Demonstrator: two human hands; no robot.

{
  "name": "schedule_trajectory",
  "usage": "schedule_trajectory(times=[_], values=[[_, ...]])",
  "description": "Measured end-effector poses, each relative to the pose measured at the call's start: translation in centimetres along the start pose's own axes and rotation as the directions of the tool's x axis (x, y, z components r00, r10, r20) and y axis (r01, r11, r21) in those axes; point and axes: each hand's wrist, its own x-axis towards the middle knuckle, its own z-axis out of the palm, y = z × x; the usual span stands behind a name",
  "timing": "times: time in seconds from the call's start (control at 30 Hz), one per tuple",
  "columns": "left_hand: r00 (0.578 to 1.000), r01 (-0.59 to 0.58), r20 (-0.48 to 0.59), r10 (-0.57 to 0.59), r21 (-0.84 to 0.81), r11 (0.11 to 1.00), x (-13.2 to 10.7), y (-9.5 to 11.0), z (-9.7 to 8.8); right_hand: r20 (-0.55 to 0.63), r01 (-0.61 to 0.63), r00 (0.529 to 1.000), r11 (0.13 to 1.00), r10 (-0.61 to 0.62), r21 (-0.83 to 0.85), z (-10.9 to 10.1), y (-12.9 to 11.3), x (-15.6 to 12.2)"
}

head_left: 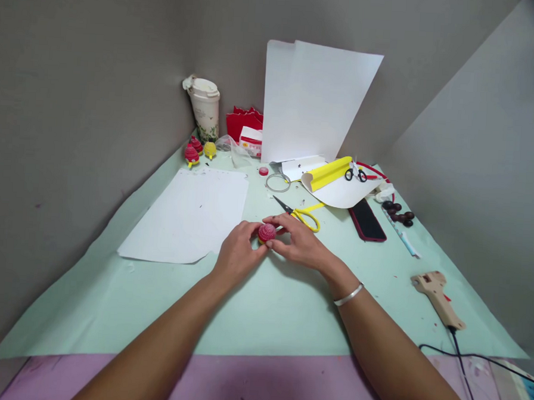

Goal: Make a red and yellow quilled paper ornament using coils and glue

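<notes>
A small dome-shaped ornament (266,232), ridged red on top with yellow at its lower edge, is held between both hands over the middle of the table. My left hand (241,252) grips it from the left with thumb and fingers. From the right, my right hand (298,242) pinches it, thumb at the front and fingers behind. Part of its underside is hidden. Just behind the right hand lie scissors (308,219) with yellow handles, on a thin yellow strip. Similar red-and-yellow ornaments (191,155) and a yellow one (210,150) stand at the back left.
White paper (185,219) lies left of the hands. A lidded cup (204,110) and upright white sheets (317,101) stand behind. On the right are a phone (368,221), small black-handled scissors (355,172) and a glue gun (438,297) with a trailing cord.
</notes>
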Motion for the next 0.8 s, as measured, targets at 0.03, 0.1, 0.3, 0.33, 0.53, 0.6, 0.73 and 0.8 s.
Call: schedule_trajectory(times=[0.03,0.1,0.3,0.33,0.53,0.6,0.73,0.8], values=[[1.000,-0.004,-0.002,0.004,0.001,1.000,0.00,-0.02,0.01,-0.002,-0.005,1.000,1.000,0.005,0.004,0.00,-0.03,0.02],[1.000,-0.005,-0.007,0.005,0.003,1.000,0.00,-0.08,0.04,-0.004,-0.018,1.000,1.000,0.018,0.015,-0.04,-0.14,0.04],[1.000,0.009,-0.008,-0.009,-0.010,1.000,-0.02,-0.04,0.00,0.004,-0.044,0.999,0.999,0.044,0.026,-0.19,-0.26,0.04],[1.000,0.011,-0.007,-0.011,-0.006,1.000,-0.02,0.01,-0.02,0.006,-0.043,0.999,0.999,0.043,0.023,-0.18,-0.19,0.03],[0.999,0.031,0.007,-0.031,0.007,0.999,-0.03,0.29,-0.13,0.015,-0.034,0.999,0.999,0.034,0.004,-0.01,0.38,-0.09],[1.000,0.028,0.002,-0.028,-0.005,1.000,-0.04,0.31,-0.13,0.014,-0.035,0.999,0.999,0.035,-0.002,0.00,0.49,-0.15],[1.000,0.017,-0.006,-0.017,-0.015,1.000,-0.05,0.34,-0.17,0.023,-0.031,0.999,1.000,0.031,-0.002,-0.06,0.59,-0.22],[1.000,0.021,-0.007,-0.021,-0.011,1.000,-0.05,0.40,-0.21,0.032,-0.034,0.999,0.999,0.034,-0.008,-0.11,0.63,-0.24]])
